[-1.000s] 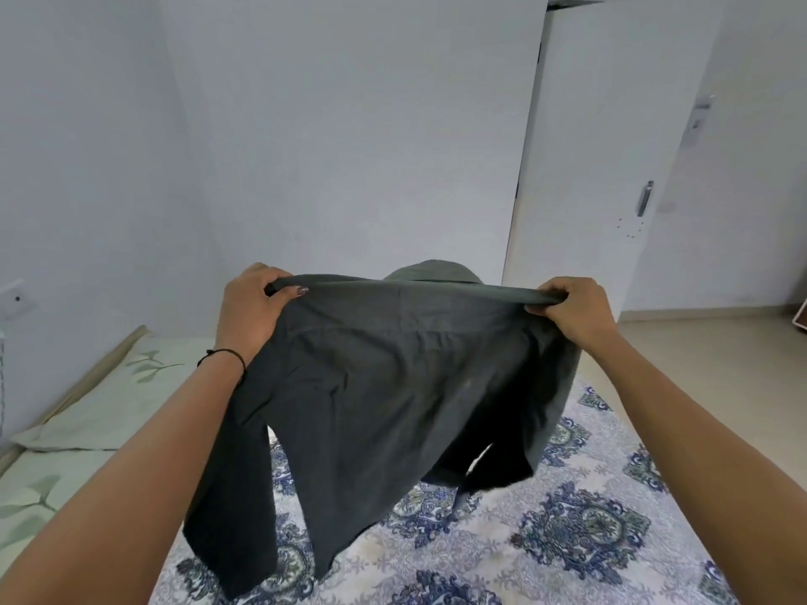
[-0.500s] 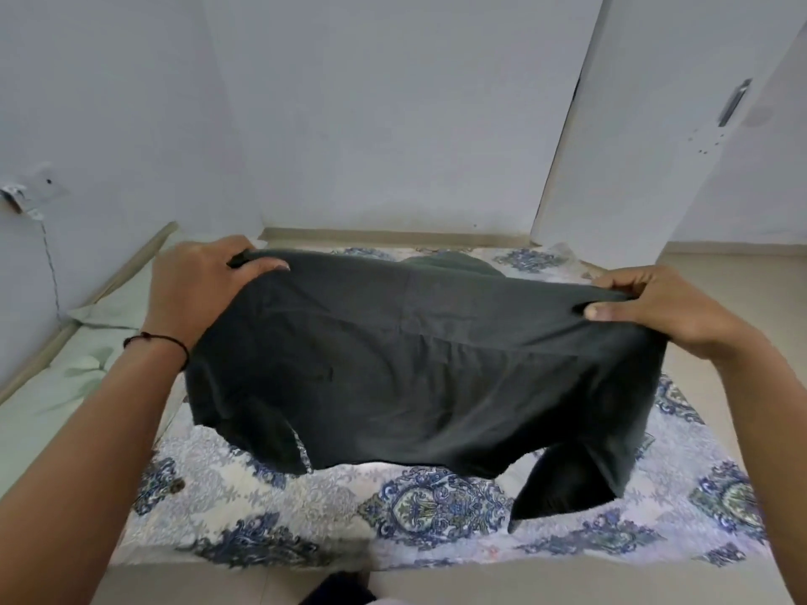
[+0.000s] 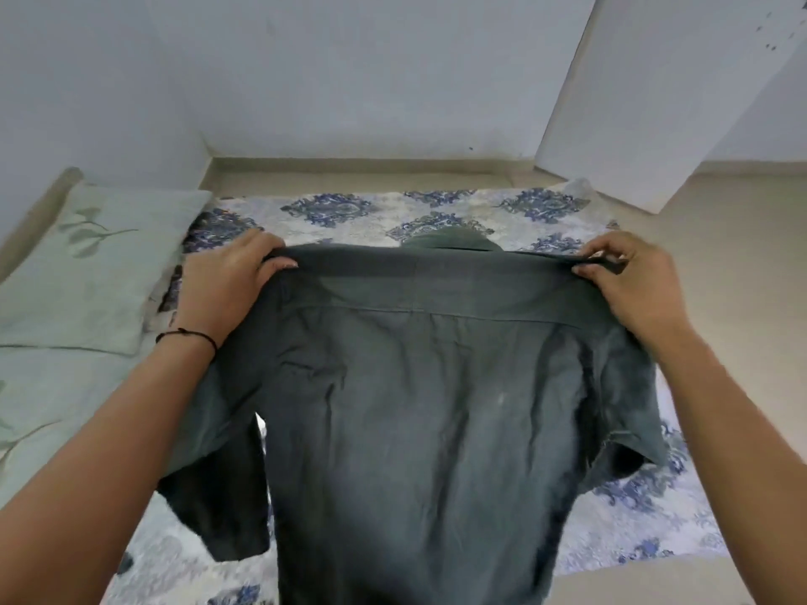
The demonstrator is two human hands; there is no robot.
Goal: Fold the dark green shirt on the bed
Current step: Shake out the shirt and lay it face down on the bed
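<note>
Shirt (image 3: 415,408) soft, light, floppy; best held at shoulders. Left hand (image 3: 227,290) & right hand (image 3: 633,286) each pinch a shoulder seam, over bed (image 3: 480,211).

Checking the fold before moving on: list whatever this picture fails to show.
Head view only.
Front of the dark green shirt: faces away; only its back shows.
Shirt's hem: cut off by the bottom edge.
Fingers of the left hand and right hand: partly tucked behind the shoulder edges they grip.
Bed under the shirt: covered by the cloth.
</note>
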